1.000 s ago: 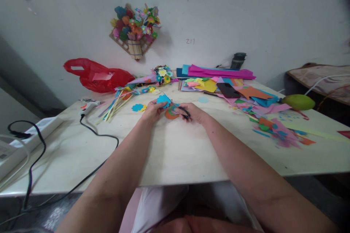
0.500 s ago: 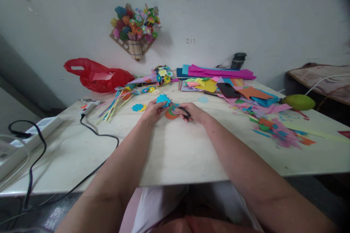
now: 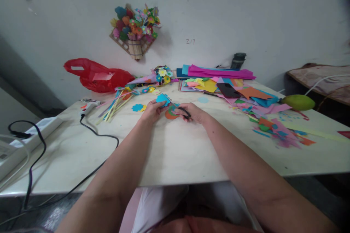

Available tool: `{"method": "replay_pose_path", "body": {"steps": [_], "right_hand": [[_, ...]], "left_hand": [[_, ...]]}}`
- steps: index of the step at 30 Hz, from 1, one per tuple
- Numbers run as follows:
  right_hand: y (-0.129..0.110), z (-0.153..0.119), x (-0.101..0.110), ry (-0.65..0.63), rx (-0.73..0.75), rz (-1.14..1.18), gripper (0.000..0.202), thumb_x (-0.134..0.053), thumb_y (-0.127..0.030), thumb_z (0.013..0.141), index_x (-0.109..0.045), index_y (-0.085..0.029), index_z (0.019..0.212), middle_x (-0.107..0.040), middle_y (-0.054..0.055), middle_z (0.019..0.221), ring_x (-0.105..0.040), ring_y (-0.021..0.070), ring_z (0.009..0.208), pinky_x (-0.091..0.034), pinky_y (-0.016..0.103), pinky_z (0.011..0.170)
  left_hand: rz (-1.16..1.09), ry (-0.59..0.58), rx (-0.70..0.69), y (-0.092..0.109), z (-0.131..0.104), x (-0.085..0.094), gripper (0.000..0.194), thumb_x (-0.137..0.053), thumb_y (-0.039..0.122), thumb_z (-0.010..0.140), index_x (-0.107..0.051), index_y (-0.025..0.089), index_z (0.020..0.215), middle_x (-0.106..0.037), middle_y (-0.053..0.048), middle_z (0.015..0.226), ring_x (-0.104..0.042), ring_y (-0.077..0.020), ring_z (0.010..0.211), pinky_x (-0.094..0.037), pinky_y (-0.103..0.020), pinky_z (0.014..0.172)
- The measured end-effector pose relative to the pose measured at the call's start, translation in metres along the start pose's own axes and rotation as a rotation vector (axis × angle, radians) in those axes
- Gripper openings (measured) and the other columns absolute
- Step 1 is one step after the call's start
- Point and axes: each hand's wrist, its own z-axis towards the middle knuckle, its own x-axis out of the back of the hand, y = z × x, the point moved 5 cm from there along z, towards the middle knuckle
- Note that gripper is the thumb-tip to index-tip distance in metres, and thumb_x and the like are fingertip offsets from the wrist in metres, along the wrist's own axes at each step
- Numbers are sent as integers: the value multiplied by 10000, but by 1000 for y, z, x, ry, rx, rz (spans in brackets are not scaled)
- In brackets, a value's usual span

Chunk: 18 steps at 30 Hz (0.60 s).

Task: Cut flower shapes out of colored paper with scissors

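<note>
A blue scalloped paper flower (image 3: pixel 162 99) is pinched in my left hand (image 3: pixel 154 110), above the white table. My right hand (image 3: pixel 190 111) grips black-handled scissors (image 3: pixel 185 112), whose blades point up and left to the flower's right edge. Beneath, between both hands, lie round paper pieces, an orange one (image 3: pixel 171 114) lowest, with green showing over it. Left of my left hand rest a blue paper flower (image 3: pixel 137 107) and a yellow one beside it. A pale blue circle (image 3: pixel 203 99) lies beyond my right hand.
Paper strips (image 3: pixel 116 105), a red bag (image 3: pixel 101 76), a glue gun (image 3: pixel 90 106) with its cord and a power strip (image 3: pixel 32 133) are on the left. Coloured sheets, a phone (image 3: pixel 228 90), paper scraps (image 3: pixel 284 131) and a green fruit (image 3: pixel 298 102) are on the right.
The scissor blades have shifted slightly against the blue flower, which has turned a little in my left hand. Both arms stay almost in place.
</note>
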Motion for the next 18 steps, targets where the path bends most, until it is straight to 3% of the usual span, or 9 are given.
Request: {"method": "replay_pose_path", "body": {"steps": [18], "right_hand": [[0, 0, -1, 6, -3, -15, 293, -612, -425, 740, -571, -138, 784, -499, -47, 473, -432, 44, 329, -240, 152, 277]], "left_hand": [[-15, 17, 7, 0, 0, 1, 176, -672, 133, 630, -652, 79, 797, -680, -103, 853, -653, -176, 753, -533, -271, 721]]}}
